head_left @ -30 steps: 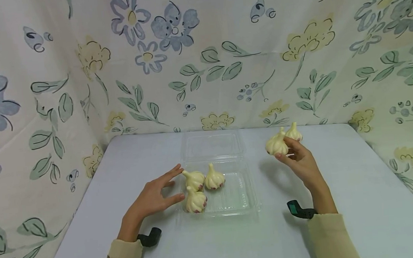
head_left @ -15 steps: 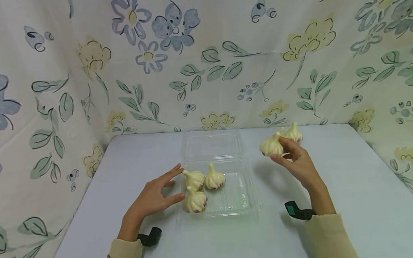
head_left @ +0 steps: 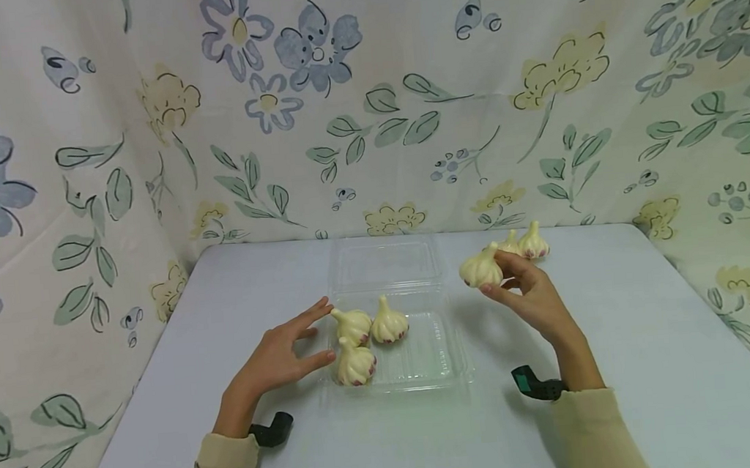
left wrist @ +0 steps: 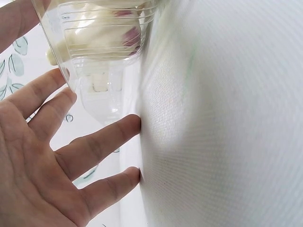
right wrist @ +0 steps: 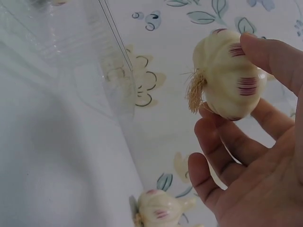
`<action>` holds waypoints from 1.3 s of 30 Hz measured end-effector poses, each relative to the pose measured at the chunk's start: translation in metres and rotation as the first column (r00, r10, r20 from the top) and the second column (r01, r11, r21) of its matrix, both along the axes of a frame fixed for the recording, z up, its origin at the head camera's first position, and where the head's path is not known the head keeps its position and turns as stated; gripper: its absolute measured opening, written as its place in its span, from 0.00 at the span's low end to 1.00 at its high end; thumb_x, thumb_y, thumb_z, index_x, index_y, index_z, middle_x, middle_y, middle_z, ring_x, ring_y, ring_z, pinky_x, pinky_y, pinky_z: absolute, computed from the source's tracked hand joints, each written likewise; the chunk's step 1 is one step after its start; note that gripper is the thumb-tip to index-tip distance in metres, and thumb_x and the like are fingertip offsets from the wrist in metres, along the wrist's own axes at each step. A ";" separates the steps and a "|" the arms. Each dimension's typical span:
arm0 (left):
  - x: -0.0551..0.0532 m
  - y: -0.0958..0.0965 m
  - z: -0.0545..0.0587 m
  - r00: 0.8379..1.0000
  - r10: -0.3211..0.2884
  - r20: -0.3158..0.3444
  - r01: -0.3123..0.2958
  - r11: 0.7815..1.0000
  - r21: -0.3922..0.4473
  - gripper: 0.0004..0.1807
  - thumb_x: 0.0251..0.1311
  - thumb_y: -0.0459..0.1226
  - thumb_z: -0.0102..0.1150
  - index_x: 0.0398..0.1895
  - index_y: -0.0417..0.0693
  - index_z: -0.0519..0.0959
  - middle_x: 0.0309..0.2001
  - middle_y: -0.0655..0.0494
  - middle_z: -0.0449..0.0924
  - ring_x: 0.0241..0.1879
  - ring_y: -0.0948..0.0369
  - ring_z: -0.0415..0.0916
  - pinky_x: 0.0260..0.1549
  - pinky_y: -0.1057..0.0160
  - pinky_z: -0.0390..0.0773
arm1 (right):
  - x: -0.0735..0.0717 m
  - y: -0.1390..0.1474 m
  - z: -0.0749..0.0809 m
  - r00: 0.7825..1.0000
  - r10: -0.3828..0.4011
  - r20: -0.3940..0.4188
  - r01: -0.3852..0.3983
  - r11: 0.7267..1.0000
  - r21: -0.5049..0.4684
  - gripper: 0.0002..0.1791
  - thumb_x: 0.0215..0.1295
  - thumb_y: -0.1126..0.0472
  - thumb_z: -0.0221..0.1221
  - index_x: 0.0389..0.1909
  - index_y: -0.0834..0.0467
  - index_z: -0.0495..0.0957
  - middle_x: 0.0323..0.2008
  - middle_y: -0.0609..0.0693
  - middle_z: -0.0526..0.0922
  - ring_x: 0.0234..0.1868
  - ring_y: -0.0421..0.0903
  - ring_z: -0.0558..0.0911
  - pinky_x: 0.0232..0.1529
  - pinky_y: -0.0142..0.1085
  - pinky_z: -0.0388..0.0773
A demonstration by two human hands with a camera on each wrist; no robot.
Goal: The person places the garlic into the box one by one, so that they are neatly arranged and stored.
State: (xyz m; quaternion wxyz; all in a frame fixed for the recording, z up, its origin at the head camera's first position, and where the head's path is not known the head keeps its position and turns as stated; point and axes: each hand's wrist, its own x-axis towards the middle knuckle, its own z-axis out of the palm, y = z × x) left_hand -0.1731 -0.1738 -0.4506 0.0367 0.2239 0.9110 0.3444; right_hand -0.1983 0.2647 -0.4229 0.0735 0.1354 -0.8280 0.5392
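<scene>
A garlic bulb (head_left: 480, 268) with purple streaks and a tuft of dry roots is pinched between the thumb and fingers of my right hand (head_left: 528, 295), lifted above the table right of the clear plastic box (head_left: 424, 355). In the right wrist view that garlic bulb (right wrist: 229, 75) shows its root end. My left hand (head_left: 279, 355) touches the box's left side with fingers spread; in the left wrist view two fingertips meet the table. Inside the box's left part sit three garlic bulbs: one at the back left (head_left: 354, 327), one in front (head_left: 356, 366), one toward the middle (head_left: 389, 324).
Two more garlic bulbs stand at the table's back right, one (head_left: 534, 242) in plain sight, the other (head_left: 510, 242) partly behind my right hand. The box's open lid (head_left: 384, 263) lies toward the back edge. A floral curtain (head_left: 366, 117) surrounds the white table (head_left: 656, 359).
My right hand has moved left toward the box with the garlic bulb, uncovering more of a bulb behind it. The left hand and the box have stayed in place.
</scene>
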 end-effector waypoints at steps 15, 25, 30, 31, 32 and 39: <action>0.000 0.000 0.000 1.000 0.000 0.002 0.000 1.000 0.003 0.44 0.61 0.56 0.68 0.79 0.60 0.63 0.81 0.60 0.56 0.61 0.45 0.81 0.64 0.29 0.68 | -0.001 -0.019 -0.001 0.997 0.069 0.030 -0.071 0.996 0.062 0.32 0.64 0.59 0.70 0.69 0.55 0.73 0.53 0.51 0.81 0.49 0.41 0.76 0.53 0.36 0.76; 0.000 0.000 0.000 1.000 0.003 0.007 -0.003 1.000 0.006 0.43 0.61 0.55 0.68 0.79 0.61 0.63 0.81 0.61 0.56 0.61 0.45 0.81 0.64 0.30 0.68 | 0.000 -0.033 -0.003 0.996 0.092 0.021 -0.093 0.991 0.093 0.34 0.61 0.58 0.72 0.69 0.50 0.73 0.55 0.50 0.80 0.49 0.46 0.76 0.53 0.37 0.76; -0.001 0.000 -0.001 1.000 0.003 0.003 -0.003 1.000 0.005 0.44 0.61 0.56 0.68 0.78 0.60 0.63 0.81 0.61 0.56 0.61 0.45 0.81 0.64 0.29 0.68 | 0.000 -0.039 -0.004 0.994 0.106 0.026 -0.108 0.988 0.111 0.34 0.60 0.59 0.73 0.68 0.51 0.74 0.58 0.51 0.79 0.50 0.46 0.75 0.53 0.36 0.75; -0.001 0.000 -0.001 1.000 0.002 0.003 -0.002 1.000 0.005 0.44 0.61 0.56 0.68 0.78 0.60 0.63 0.81 0.61 0.56 0.61 0.45 0.81 0.64 0.29 0.68 | 0.001 -0.041 -0.004 0.994 0.108 0.024 -0.110 0.987 0.117 0.35 0.60 0.59 0.73 0.69 0.51 0.74 0.58 0.51 0.80 0.51 0.45 0.75 0.53 0.36 0.75; -0.001 0.000 -0.001 1.000 0.002 0.002 -0.002 1.000 0.004 0.44 0.61 0.56 0.68 0.78 0.60 0.63 0.81 0.61 0.56 0.61 0.45 0.81 0.64 0.29 0.68 | 0.001 -0.042 -0.004 0.993 0.114 0.021 -0.115 0.987 0.116 0.35 0.60 0.59 0.73 0.69 0.51 0.74 0.58 0.51 0.80 0.51 0.46 0.75 0.54 0.37 0.75; -0.001 -0.001 -0.002 1.000 0.002 -0.005 -0.002 1.000 0.005 0.43 0.61 0.57 0.68 0.78 0.62 0.63 0.80 0.62 0.57 0.61 0.46 0.81 0.64 0.30 0.69 | 0.003 -0.050 -0.004 0.987 0.163 0.015 -0.163 0.979 0.123 0.33 0.59 0.59 0.73 0.66 0.48 0.76 0.56 0.47 0.81 0.51 0.44 0.76 0.55 0.43 0.75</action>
